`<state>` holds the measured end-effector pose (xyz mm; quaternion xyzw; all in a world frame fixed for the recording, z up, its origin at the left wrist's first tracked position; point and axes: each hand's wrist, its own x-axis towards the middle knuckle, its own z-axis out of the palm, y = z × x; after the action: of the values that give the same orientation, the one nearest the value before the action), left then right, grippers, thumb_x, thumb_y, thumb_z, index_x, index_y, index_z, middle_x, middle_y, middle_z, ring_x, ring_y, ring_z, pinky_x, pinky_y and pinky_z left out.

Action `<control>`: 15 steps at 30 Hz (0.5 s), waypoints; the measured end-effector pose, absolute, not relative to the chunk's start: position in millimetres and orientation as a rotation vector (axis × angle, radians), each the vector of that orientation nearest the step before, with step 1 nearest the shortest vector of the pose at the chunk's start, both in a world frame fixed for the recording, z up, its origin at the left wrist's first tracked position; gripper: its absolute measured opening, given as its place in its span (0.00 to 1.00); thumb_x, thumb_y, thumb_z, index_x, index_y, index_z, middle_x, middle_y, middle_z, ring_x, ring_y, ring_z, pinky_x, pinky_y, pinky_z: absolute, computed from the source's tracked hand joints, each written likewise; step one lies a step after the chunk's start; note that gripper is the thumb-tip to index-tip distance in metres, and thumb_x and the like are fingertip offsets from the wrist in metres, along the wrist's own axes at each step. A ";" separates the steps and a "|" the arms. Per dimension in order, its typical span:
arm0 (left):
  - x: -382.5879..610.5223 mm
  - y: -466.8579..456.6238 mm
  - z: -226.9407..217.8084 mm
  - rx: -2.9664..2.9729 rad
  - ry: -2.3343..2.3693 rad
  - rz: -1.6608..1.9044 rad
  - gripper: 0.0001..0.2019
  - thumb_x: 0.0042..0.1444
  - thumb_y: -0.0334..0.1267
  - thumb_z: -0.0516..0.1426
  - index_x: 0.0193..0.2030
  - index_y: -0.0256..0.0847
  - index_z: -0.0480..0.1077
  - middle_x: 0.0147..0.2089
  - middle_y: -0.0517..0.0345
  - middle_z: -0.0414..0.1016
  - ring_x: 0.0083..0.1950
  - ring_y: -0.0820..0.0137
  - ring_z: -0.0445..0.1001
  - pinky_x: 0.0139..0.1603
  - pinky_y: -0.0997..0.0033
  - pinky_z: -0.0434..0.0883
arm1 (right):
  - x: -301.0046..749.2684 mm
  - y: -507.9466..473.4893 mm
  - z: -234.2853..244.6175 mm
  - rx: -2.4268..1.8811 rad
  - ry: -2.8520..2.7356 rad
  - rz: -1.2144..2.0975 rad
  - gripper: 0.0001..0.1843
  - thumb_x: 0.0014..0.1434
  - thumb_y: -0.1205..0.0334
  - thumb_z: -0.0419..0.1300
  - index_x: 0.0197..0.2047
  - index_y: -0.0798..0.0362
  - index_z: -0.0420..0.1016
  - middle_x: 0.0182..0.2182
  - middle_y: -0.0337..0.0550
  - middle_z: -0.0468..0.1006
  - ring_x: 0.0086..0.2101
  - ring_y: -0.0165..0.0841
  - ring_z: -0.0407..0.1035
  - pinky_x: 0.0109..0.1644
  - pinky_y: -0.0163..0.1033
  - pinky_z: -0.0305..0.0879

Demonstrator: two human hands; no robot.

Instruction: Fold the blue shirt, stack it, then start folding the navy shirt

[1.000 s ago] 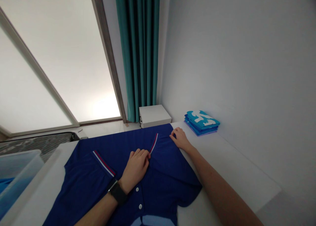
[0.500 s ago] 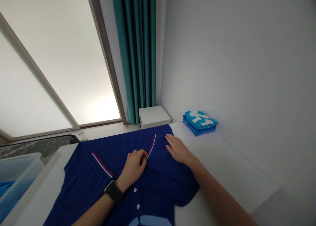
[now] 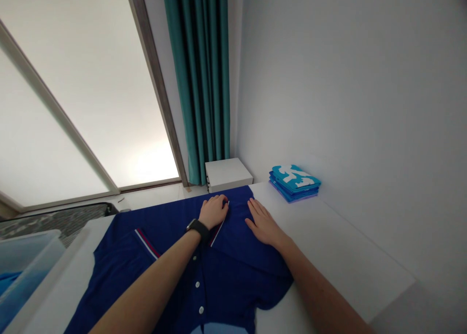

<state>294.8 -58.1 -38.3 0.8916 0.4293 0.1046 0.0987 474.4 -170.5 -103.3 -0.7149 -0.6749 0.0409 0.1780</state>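
Note:
A dark blue polo shirt [image 3: 171,270] with white buttons and red-and-white sleeve trim lies front up on a white table [image 3: 328,236]. Its right side is folded inward. My left hand [image 3: 214,211], with a black watch on the wrist, rests at the far end of the folded sleeve's striped edge, fingers curled on the cloth. My right hand [image 3: 263,223] lies flat and open on the folded part, close to the shirt's right edge.
A stack of folded blue and turquoise clothes [image 3: 295,181] sits at the table's far right by the wall. A clear plastic bin [image 3: 25,261] stands at the left. Beyond the table are a small white cabinet [image 3: 226,174], a teal curtain [image 3: 199,76] and a large window.
My left hand has slid away from me along the striped edge, from the shirt's middle to its far end. My right hand came slightly back and flattened on the fold.

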 end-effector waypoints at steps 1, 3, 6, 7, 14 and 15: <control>300.2 -53.9 -39.9 2.634 1.280 0.306 0.13 0.63 0.39 0.48 0.49 0.43 0.69 0.50 0.51 0.75 0.52 0.60 0.72 0.51 0.59 0.63 | 475.7 -170.4 -103.2 -2.024 -1.901 0.114 0.34 0.67 0.50 0.43 0.71 0.57 0.46 0.70 0.51 0.45 0.68 0.40 0.39 0.69 0.52 0.43; 307.3 -48.0 -42.7 2.629 1.295 0.297 0.13 0.64 0.41 0.48 0.49 0.43 0.69 0.51 0.50 0.75 0.53 0.59 0.72 0.52 0.58 0.63 | 479.3 -169.9 -101.9 -2.033 -1.889 0.115 0.33 0.67 0.52 0.42 0.71 0.57 0.48 0.70 0.51 0.47 0.68 0.40 0.40 0.69 0.51 0.43; 311.3 -44.5 -45.5 2.628 1.303 0.283 0.13 0.64 0.43 0.48 0.45 0.43 0.70 0.49 0.50 0.76 0.52 0.59 0.72 0.53 0.57 0.62 | 484.8 -169.3 -97.9 -2.067 -1.870 0.104 0.31 0.68 0.55 0.41 0.70 0.59 0.52 0.69 0.52 0.49 0.67 0.40 0.43 0.69 0.50 0.44; 311.7 -44.1 -46.2 2.628 1.305 0.281 0.13 0.64 0.44 0.48 0.44 0.43 0.70 0.48 0.50 0.76 0.51 0.59 0.72 0.53 0.57 0.62 | 485.8 -169.2 -96.7 -2.084 -1.862 0.098 0.31 0.68 0.55 0.41 0.70 0.59 0.52 0.69 0.53 0.50 0.67 0.41 0.43 0.69 0.49 0.44; 313.0 -41.5 -53.6 2.620 1.347 0.309 0.15 0.65 0.45 0.47 0.39 0.39 0.70 0.47 0.49 0.76 0.50 0.60 0.72 0.52 0.58 0.62 | 481.4 -170.5 -99.5 -2.161 -1.865 0.074 0.34 0.67 0.48 0.43 0.70 0.57 0.50 0.69 0.55 0.48 0.68 0.43 0.41 0.69 0.55 0.38; 313.2 -41.0 -54.8 2.618 1.353 0.314 0.15 0.66 0.44 0.46 0.39 0.39 0.70 0.47 0.49 0.76 0.50 0.60 0.73 0.51 0.58 0.62 | 480.4 -170.5 -100.6 -2.162 -1.871 0.071 0.35 0.67 0.47 0.42 0.70 0.57 0.50 0.69 0.55 0.48 0.68 0.43 0.41 0.69 0.55 0.37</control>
<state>313.2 -41.0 -54.8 0.8799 0.4548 0.1055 0.0890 480.4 -170.5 -100.6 -0.7485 -0.6477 0.0245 0.1401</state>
